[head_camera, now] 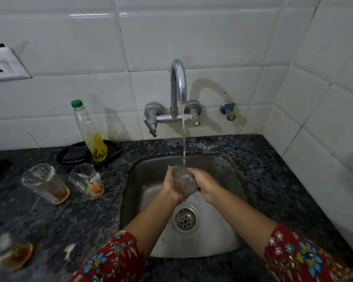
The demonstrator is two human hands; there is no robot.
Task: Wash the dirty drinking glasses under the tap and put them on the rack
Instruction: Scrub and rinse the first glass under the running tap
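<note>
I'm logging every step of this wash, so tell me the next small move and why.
Probably roll the glass between both hands under the stream. The left hand and right hand hold it on its side over the sink, and the water strikes only one spot on its wall, so the rest likely goes unrinsed.

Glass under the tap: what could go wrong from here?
1. The glass is wet under the running tap and held tilted between the left hand and right hand. It could slip and strike the steel sink.
2. A blurred dirty glass sits near the counter's front edge, on the left sleeve's side. A careless reach might knock it.
3. No rack is in view, so a dripping carry seems likely.
</note>
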